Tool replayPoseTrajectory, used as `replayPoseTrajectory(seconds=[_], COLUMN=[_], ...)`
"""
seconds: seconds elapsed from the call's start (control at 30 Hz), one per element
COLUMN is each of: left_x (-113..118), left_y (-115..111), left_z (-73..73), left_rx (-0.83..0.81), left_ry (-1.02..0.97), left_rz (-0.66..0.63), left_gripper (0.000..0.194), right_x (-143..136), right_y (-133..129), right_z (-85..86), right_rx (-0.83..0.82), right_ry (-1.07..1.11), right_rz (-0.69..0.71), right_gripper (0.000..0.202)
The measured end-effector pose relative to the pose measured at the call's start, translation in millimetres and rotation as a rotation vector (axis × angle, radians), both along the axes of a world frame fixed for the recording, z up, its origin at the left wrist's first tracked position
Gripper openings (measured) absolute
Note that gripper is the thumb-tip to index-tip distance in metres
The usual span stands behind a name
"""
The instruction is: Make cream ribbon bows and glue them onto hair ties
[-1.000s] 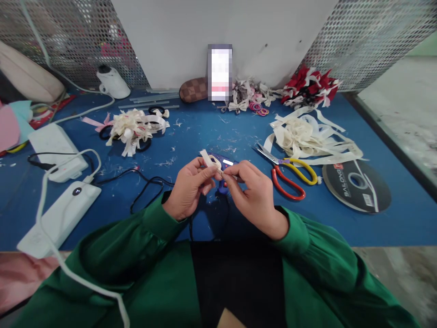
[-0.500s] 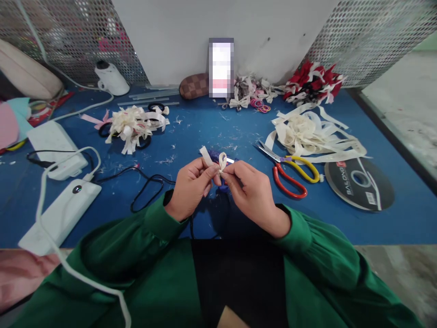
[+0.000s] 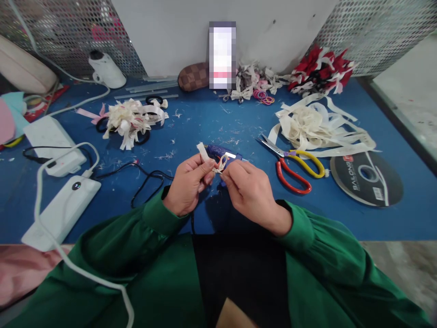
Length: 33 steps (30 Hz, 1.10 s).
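Between my two hands is a small cream ribbon (image 3: 202, 151) with a loop near its middle and a loose end sticking up at the left. My left hand (image 3: 191, 181) pinches it between thumb and fingers. My right hand (image 3: 251, 191) is closed at the fingertips on the ribbon's other side, by the loop. Just behind the hands lies a blue glue gun (image 3: 218, 150), partly hidden by them. To the right, scissors (image 3: 296, 171) with one red and one yellow handle lie with blades apart.
A heap of cream ribbon (image 3: 310, 125) and a black spool (image 3: 362, 184) lie right. Tied ribbon pieces (image 3: 128, 119) sit left, near white power banks (image 3: 64, 209) and cables. A phone (image 3: 222, 54), a checkered pouch (image 3: 193, 77) and red-white ribbons (image 3: 319, 73) stand along the back.
My hands have drawn slightly apart at the ribbon, the right one turning over its fingertips. More of the glue gun shows behind them. The camera view has shifted a little.
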State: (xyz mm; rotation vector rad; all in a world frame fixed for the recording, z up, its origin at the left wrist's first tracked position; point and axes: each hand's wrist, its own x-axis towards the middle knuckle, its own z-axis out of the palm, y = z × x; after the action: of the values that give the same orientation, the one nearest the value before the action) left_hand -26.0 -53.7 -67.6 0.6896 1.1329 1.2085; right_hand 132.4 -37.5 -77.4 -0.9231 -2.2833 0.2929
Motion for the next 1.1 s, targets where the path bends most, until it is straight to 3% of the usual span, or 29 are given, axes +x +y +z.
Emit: replayPoseTrajectory(seconds=[0.23, 0.5, 0.7, 0.87, 0.97, 1.1], left_x=[-1.2, -0.8, -6.5, -9.7, -11.3, -13.0], left_y=[2.8, 4.0, 6.9, 10.8, 10.3, 6.1], left_z=[-5.8, -7.7, -5.0, -1.8, -0.1, 0.6], left_rx=[-0.031, 0.089, 0.085, 0.05, 0.104, 0.178], left_ry=[-0.018, -0.016, -0.093, -0.033, 0.034, 0.153], left_rz=[-0.008, -0.002, -0.13, -0.317, -0.328, -0.273], left_gripper=[0.019, 0.022, 0.024, 0.012, 0.025, 0.057], right_x=[-0.4, 0.2, 3.1, 4.6, 5.6, 5.1], right_y=[0.6, 3.3, 4.5, 5.9, 7.7, 8.4], right_z=[-3.5, -5.5, -1.0, 0.4, 2.0, 4.2], right_rx=[0.011, -0.157, -0.127, -0.148, -0.22, -0.368], right_ry=[-0.04, 0.159, 0.194, 0.205, 0.212, 0.199], right_rz=[0.043, -0.063, -0.108, -0.13, -0.133, -0.112], right_gripper=[0.024, 0.016, 0.017, 0.015, 0.014, 0.016])
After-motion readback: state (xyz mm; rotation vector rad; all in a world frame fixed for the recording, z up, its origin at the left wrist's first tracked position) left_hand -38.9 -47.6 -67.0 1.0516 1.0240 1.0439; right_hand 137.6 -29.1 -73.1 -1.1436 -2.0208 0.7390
